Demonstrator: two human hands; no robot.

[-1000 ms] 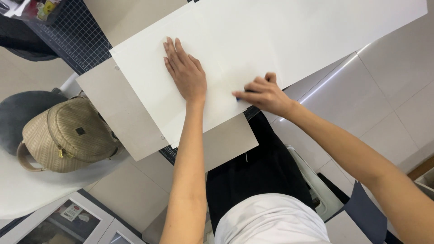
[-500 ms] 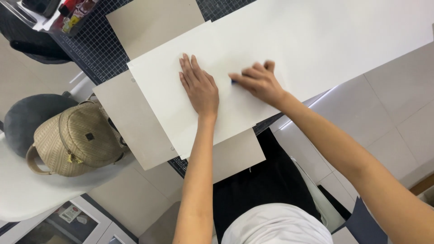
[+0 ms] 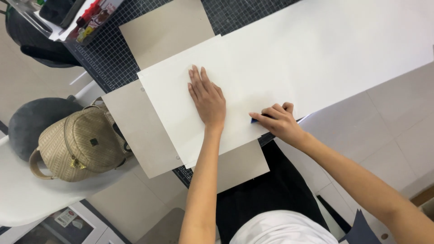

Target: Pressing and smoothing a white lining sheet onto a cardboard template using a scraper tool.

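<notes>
Right at the near edge, the right hand (image 3: 278, 121) curls over a small blue tool (image 3: 254, 120), fingers bent and pinching it down against the large white paper sheet (image 3: 280, 63); only a sliver of blue shows, so what kind of tool it is cannot be told. Just to its left, the left hand (image 3: 207, 98) lies flat and open, palm down, fingers together and pointing away from the body, pressing the sheet in place. The two hands are near each other but apart, with a strip of bare white paper between them.

The sheet's long axis runs from lower left to upper right, and most of it stretches away beyond the right hand, so that hand is the nearer one to the open run of paper. Under the sheet sits a beige cardboard panel (image 3: 140, 131), sticking out at the left and at the near edge, all on a dark gridded cutting mat (image 3: 108, 58).

Off to the left, well apart from both hands, a woven tan backpack (image 3: 74, 144) rests on a white chair (image 3: 27, 199). At the far left corner, a tray of markers (image 3: 90, 22) sits at the mat's edge.
</notes>
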